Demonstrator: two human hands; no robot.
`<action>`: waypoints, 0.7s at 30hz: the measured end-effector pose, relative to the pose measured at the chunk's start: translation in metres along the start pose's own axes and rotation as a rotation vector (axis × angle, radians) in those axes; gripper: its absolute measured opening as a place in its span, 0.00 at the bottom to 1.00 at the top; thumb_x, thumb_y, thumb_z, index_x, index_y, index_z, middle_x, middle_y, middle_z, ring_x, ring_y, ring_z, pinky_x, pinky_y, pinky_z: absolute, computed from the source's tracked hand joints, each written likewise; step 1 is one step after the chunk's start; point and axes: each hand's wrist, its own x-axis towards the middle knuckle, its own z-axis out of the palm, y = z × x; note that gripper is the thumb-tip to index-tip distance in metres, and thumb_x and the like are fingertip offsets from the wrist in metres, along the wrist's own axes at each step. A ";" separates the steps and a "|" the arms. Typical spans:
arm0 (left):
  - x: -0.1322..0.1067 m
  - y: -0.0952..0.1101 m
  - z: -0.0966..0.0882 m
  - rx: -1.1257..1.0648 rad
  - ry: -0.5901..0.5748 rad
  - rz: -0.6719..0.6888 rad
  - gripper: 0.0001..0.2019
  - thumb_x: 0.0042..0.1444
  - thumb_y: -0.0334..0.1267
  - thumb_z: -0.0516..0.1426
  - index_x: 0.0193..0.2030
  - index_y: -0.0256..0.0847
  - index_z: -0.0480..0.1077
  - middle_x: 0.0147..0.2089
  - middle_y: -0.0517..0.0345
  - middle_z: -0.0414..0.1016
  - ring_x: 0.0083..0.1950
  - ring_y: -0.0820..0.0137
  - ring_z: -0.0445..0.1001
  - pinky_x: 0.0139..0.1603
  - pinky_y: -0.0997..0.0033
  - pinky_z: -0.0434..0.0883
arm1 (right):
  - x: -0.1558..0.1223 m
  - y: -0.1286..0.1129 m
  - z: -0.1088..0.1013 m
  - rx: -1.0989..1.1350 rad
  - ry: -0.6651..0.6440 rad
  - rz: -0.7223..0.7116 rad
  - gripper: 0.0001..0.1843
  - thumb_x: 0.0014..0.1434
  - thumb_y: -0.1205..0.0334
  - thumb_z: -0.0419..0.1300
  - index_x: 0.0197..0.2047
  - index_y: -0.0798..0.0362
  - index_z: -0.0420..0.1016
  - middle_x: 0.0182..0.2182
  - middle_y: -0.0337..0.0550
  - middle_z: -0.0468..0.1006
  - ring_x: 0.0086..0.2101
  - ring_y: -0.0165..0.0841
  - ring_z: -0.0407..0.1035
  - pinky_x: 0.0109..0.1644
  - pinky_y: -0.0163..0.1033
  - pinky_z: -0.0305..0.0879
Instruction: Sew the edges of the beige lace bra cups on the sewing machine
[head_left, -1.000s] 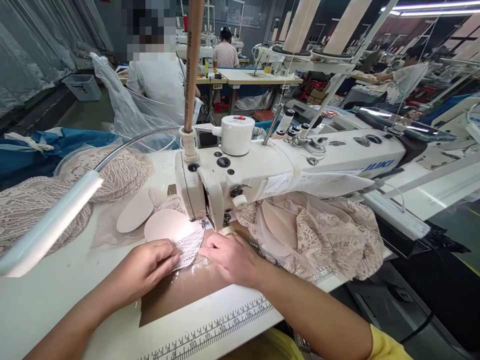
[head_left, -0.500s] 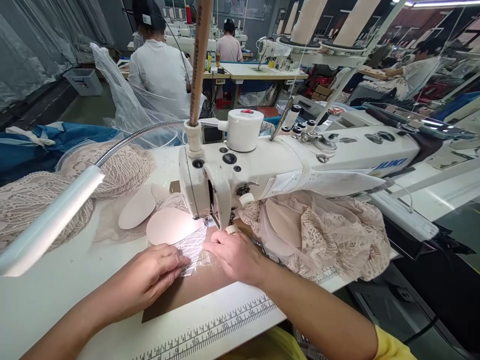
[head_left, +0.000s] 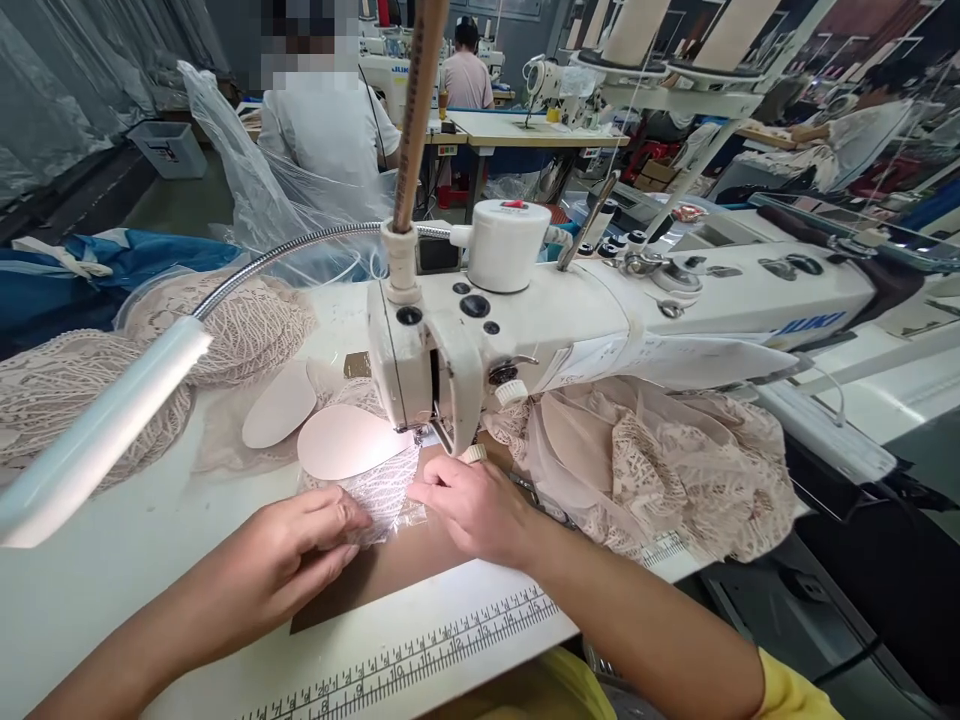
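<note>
A piece of pale lace fabric (head_left: 384, 490) lies under the sewing machine head (head_left: 427, 370), with its far edge close to the needle area. A smooth, beige oval bra cup (head_left: 349, 442) adjoins it on the far left. My left hand (head_left: 311, 540) is closed at the lace's near left edge, fingers together and thumb tucked below. Opposite it, my right hand (head_left: 472, 505) is closed, its index finger and thumb pinching the lace's right edge just in front of the presser foot. The tips of both thumbs are partly hidden.
Lace cups (head_left: 225, 325) are stacked at the left behind a tube lamp (head_left: 105, 430). Crumpled lace and mesh pieces (head_left: 675, 460) lie right of the needle. A printed ruler (head_left: 420, 655) runs along the table's front edge. A person in white (head_left: 322, 140) sits ahead.
My left hand has shifted slightly left and the lace beneath it spreads wider. My right hand keeps its place at the lace edge. The whole view has shifted a little.
</note>
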 end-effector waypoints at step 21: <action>0.005 -0.015 0.016 0.006 -0.006 0.056 0.12 0.66 0.35 0.47 0.47 0.46 0.70 0.41 0.56 0.73 0.43 0.68 0.71 0.45 0.71 0.68 | 0.001 -0.002 -0.003 0.024 -0.122 -0.142 0.15 0.52 0.76 0.54 0.39 0.51 0.74 0.32 0.40 0.68 0.33 0.33 0.56 0.37 0.38 0.51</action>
